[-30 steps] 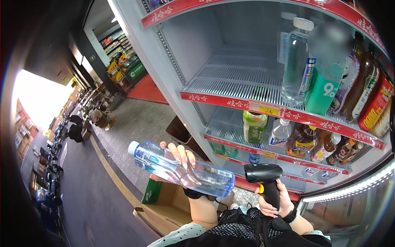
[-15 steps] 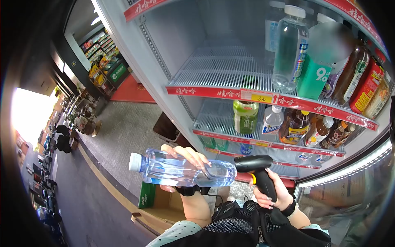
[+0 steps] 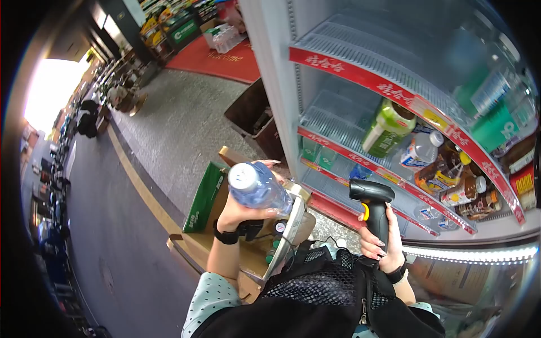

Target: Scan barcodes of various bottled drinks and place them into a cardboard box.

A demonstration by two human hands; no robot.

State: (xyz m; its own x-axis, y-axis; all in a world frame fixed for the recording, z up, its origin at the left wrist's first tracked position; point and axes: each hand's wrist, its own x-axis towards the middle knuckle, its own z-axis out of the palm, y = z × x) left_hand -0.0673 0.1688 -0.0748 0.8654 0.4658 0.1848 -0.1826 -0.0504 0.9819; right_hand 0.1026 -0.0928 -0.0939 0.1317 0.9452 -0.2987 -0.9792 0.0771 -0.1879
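My left hand is wrapped round a clear plastic water bottle, its white cap tilted up toward me. The bottle is above an open cardboard box with a green flap; bottle tops show inside it. In my right hand is a black handheld barcode scanner with a yellow trigger, its head pointing left in front of the lower fridge shelves.
An open drinks fridge with red-edged shelves stands at right. It holds a green drink carton and several bottles. Beyond the box is a brown bin. A red mat and wrapped bottles lie farther off.
The water bottle has swung away from the scanner, down and over the cardboard box, turning its cap toward me. My view has shifted left and down. The scanner stays in my right hand.
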